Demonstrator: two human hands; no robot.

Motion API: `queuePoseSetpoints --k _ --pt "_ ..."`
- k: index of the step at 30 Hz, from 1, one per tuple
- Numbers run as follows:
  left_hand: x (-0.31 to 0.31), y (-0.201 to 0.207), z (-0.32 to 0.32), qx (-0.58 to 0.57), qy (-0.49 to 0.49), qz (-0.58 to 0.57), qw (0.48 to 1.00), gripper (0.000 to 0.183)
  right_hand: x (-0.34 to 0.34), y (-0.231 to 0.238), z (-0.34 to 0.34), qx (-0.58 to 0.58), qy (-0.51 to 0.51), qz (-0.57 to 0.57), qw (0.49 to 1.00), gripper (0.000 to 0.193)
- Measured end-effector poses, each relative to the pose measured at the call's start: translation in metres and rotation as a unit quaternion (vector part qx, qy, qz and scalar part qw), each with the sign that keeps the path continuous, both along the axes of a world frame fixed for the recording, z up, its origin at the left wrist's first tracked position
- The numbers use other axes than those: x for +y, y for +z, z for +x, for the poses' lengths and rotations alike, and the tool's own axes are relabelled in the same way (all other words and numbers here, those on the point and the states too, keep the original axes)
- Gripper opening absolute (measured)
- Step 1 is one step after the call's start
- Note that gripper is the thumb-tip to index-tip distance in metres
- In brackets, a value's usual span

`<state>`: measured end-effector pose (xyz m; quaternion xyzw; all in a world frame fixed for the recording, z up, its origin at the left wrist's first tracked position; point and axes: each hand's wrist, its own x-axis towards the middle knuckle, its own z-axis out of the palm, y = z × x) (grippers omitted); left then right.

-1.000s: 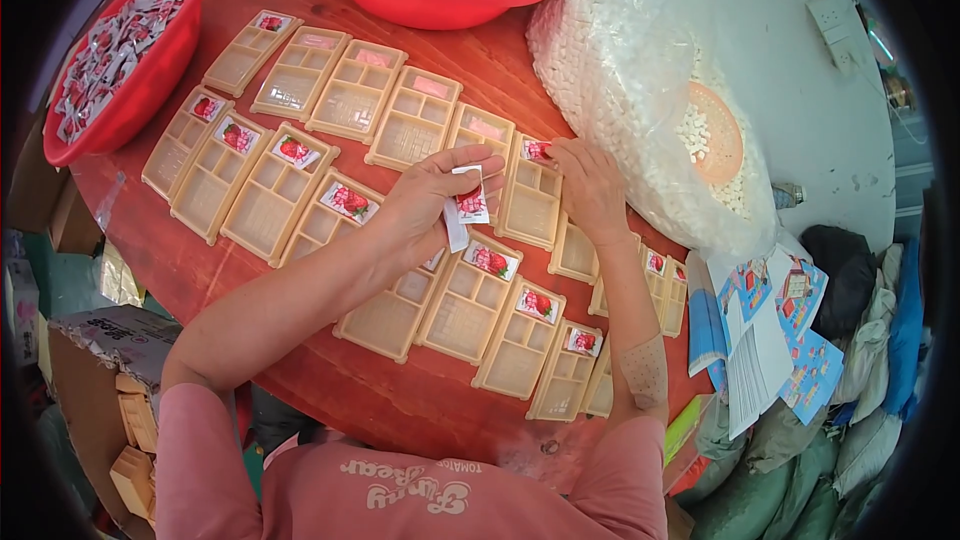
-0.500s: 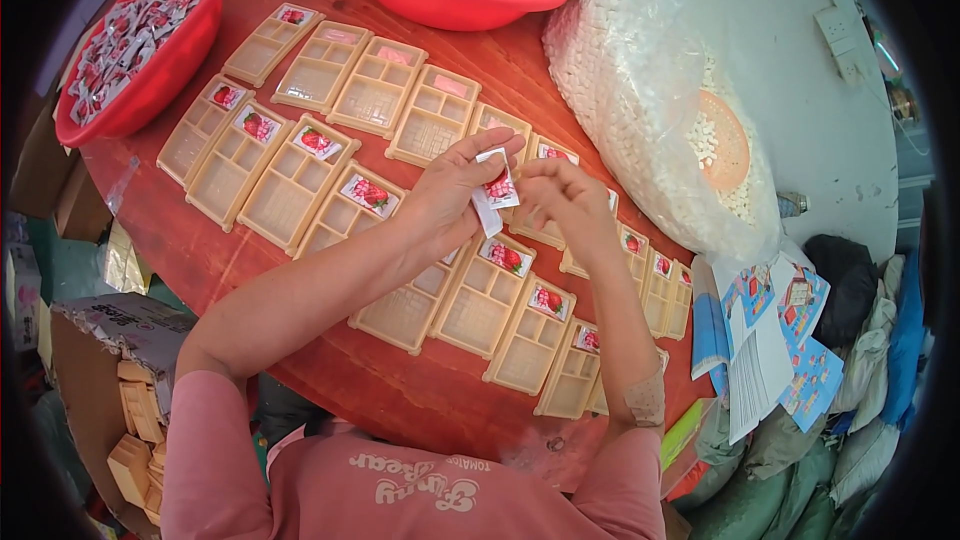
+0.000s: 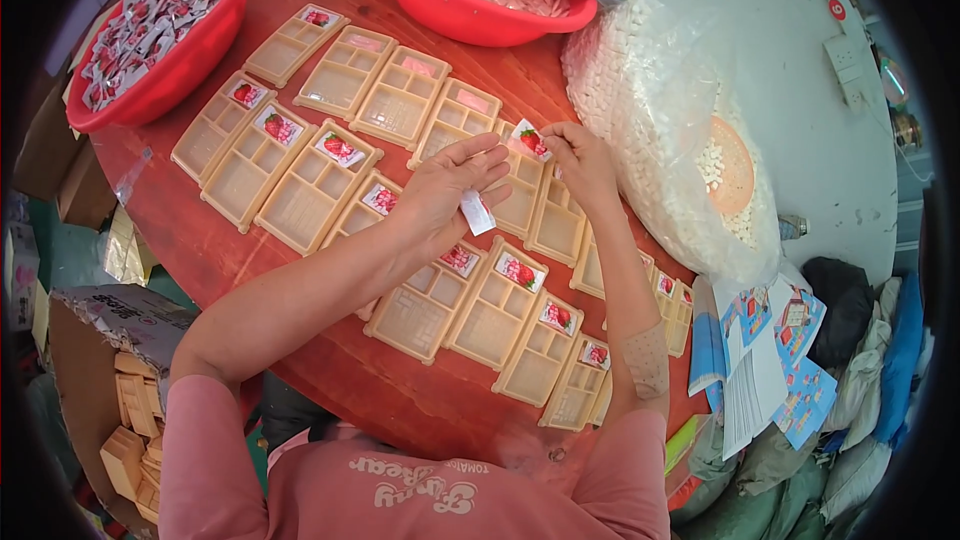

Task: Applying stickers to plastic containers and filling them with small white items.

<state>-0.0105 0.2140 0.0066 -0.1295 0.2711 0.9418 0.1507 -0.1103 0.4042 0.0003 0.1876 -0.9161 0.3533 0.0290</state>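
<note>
Here, nearest, the left hand (image 3: 450, 188) is loosely gripping a white packet (image 3: 477, 212) — presumably as a ready spare — while, apart from it, the right hand (image 3: 585, 165) is pinching a strawberry sachet (image 3: 530, 139) by its edge, likely for precision, above a beige tray (image 3: 518, 202), with a red basin (image 3: 480, 18) sitting beyond.

Bright, with dark, bent edges

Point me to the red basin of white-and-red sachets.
In the head view, the red basin is at the upper left, on the red table, left of the nearest beige compartment trays.
</note>
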Motion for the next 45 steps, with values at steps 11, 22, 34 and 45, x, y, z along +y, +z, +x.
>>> queuePoseSetpoints --k 11,22,34,45 --pt "-0.014 -0.004 -0.005 0.069 0.080 -0.065 0.992 0.034 -0.033 0.029 0.038 -0.132 0.005 -0.152 0.979 0.022" --pt "-0.037 -0.003 -0.007 0.082 0.158 -0.023 0.984 0.034 -0.071 0.041 0.058 -0.313 0.110 -0.199 0.922 0.010" --pt "-0.104 0.014 0.021 0.104 0.094 -0.105 0.985 0.034 -0.083 -0.008 -0.014 0.393 0.165 0.334 0.840 0.011" --pt "-0.304 0.075 -0.011 0.254 0.317 -0.814 0.415 0.023 -0.089 0.000 -0.007 0.338 0.164 0.244 0.894 0.024"
